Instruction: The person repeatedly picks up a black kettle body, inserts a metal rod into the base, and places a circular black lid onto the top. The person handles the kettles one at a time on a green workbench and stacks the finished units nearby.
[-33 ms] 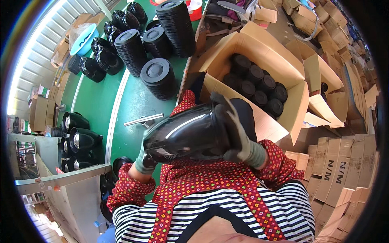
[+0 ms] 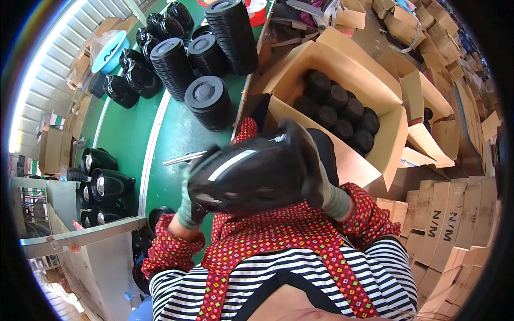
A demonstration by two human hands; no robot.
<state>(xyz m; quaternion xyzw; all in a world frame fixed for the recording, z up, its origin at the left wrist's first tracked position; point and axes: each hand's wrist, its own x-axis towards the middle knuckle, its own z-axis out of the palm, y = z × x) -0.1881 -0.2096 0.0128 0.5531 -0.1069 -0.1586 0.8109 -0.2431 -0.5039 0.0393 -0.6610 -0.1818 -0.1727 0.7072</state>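
Observation:
Across my lap I hold a large glossy black jug-like shell (image 2: 246, 176), lying on its side and smeared by motion. My left hand (image 2: 194, 198), in a grey-green glove with dark fingers, grips its narrower left end. Round the wide right end my right hand (image 2: 318, 176) is closed, gloved the same way. Just beyond the shell a metal T-shaped bar tool (image 2: 184, 158) lies on the green table (image 2: 168, 184), partly hidden by the shell and my left hand. A stack of round black lid-like parts (image 2: 209, 101) stands farther back on the table.
More black stacks (image 2: 231, 35) and glossy black shells (image 2: 140, 75) stand at the back near a blue basin (image 2: 111, 52). Shells with silvery insides (image 2: 107, 183) lie at left by a metal rail (image 2: 88, 232). An open carton (image 2: 393, 134) at right holds several black parts.
The shell has turned slightly between my hands and its bright reflection has shifted. Blurred left fingers now show over its upper left side, and more of the metal tool is covered.

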